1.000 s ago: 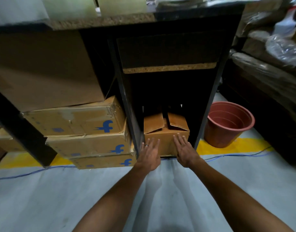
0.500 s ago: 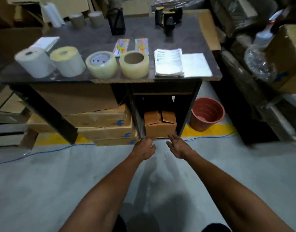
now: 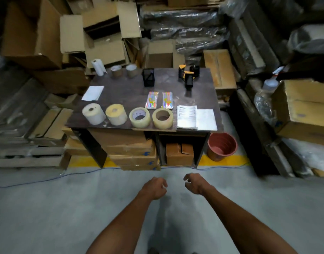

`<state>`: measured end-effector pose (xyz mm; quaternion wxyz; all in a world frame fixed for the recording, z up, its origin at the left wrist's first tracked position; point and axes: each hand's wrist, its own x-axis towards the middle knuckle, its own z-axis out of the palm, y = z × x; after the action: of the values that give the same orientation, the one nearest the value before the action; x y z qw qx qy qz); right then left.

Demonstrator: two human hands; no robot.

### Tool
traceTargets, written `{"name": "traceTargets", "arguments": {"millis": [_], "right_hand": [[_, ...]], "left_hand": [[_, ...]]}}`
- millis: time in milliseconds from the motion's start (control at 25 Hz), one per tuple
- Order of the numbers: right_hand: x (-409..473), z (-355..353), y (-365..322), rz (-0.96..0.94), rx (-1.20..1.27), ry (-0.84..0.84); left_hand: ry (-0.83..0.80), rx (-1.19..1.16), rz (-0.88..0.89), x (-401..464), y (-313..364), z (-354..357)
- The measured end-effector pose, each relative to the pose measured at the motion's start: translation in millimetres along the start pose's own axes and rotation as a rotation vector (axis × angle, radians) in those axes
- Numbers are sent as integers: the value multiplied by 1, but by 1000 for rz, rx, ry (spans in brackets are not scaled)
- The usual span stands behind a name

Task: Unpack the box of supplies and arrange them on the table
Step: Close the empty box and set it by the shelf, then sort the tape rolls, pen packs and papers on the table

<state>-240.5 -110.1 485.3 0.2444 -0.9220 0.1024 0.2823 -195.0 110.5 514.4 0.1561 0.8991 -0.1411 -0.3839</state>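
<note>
1. Head view: the box (image 3: 179, 152) sat on the floor in the right bay under the table (image 3: 203, 77), flaps loosely folded; contents could not be seen.
2. Supplies stood arranged on the table: four rolls (image 3: 128, 116) along the front edge, papers (image 3: 196, 119) at front right, two packets (image 3: 159, 99) behind the rolls, a mesh holder (image 3: 148, 77) and a tape gun (image 3: 188, 75) toward the back.
3. The left hand (image 3: 154, 186) hung over the floor, fingers loosely curled, holding nothing. The right hand (image 3: 193, 182) hung likewise (fingers slack, empty), well apart from the box.
4. Step in hand, by judgement: the arranging appeared done and the box stowed; the task looked near its end.
5. Next move, by judgement: little remained beyond checking the layout. If the box held more, it would need pulling out with both hands.
6. Against the earlier frames: a second before, both hands lay flat on the box front; half a second before, they were just clear of it. The hands had since drawn back further, and the view had risen to take in the whole tabletop.
</note>
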Motion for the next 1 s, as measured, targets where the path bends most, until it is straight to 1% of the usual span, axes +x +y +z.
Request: {"name": "traceTargets", "arguments": {"millis": [120,360,480,600,680,840,1000], "right_hand": [[-6,-12,-27,-32,-42,-33],[16,-37,-100,-106,-27,0],[41,-53,-143,-130,15,64],[61,-73,-187,-111,33,119],[77,-85,-214,-106,76,166],[105,-100,-261,-127,143,210],[132,-116,-307,-150,185,228]], "left_hand": [[65,-9,-4,-19,-4,-25],[222,30,115,-21,-14,-97],[270,81,178,-15,-42,-143],[315,86,174,-4,-78,-184],[309,94,169,6,-105,-212],[322,75,191,22,-146,-259],[401,71,257,33,-169,-305]]}}
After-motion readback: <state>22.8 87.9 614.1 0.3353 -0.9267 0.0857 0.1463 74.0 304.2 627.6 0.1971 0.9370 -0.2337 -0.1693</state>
